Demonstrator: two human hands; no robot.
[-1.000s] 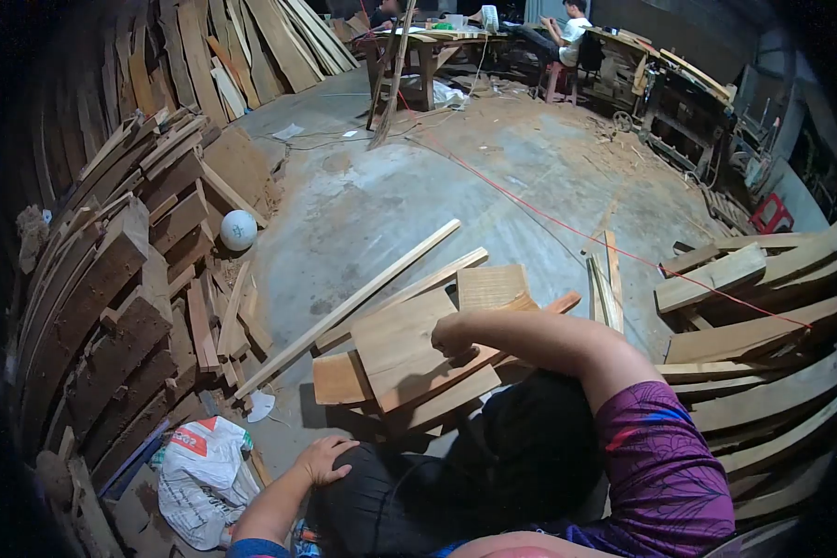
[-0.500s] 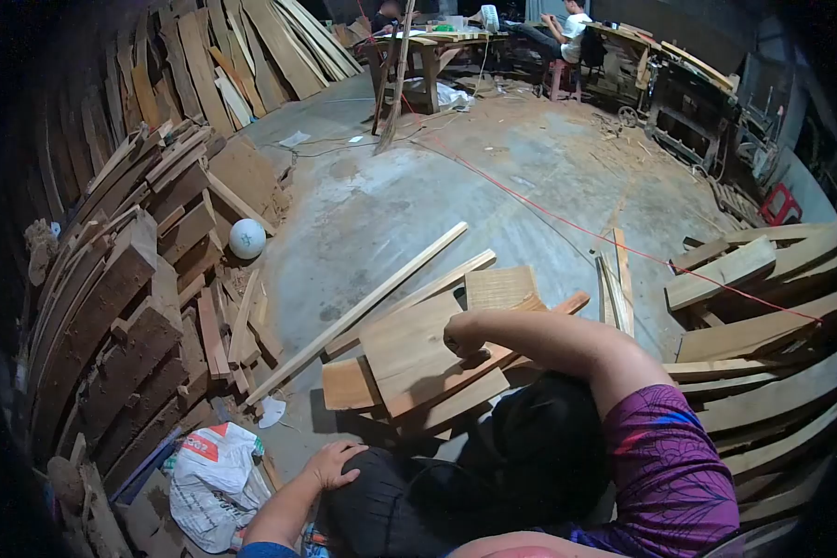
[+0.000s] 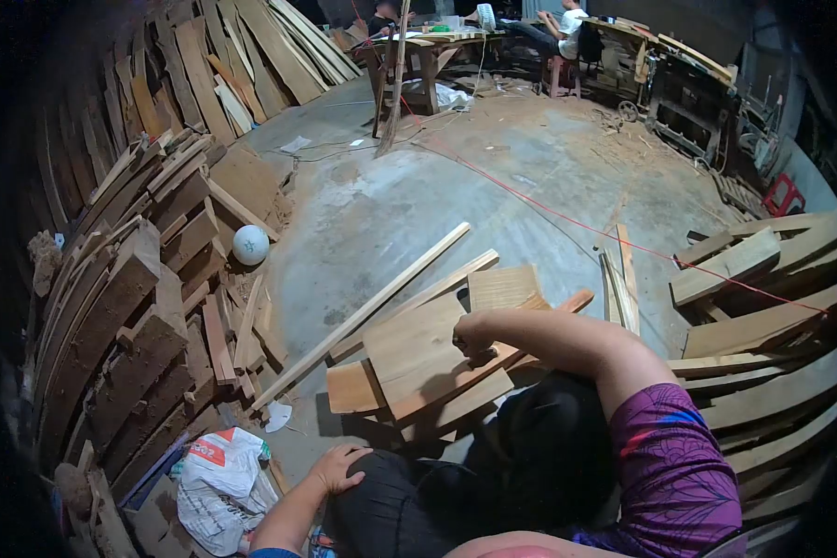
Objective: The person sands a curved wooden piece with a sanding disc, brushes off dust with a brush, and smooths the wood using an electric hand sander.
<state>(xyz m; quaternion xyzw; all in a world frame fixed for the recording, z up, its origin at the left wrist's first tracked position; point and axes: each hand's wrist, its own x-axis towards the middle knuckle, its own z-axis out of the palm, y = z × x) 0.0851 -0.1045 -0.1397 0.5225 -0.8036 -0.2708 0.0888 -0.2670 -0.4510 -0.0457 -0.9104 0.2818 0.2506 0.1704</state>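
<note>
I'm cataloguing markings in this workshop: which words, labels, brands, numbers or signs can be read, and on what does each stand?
No text reads with certainty.
White sack, red patch: pale characters, too blurred to quote.
White sack, lower down: dark print, too small and blurred to read.
Ball: a dark star-like mark, no readable word.

The grey floor [image 3: 344,223] (patchily dusty) bears a wooden strip [image 3: 363,315], a white scrap [image 3: 278,416] and, apparently, a ball [image 3: 250,245].
</note>
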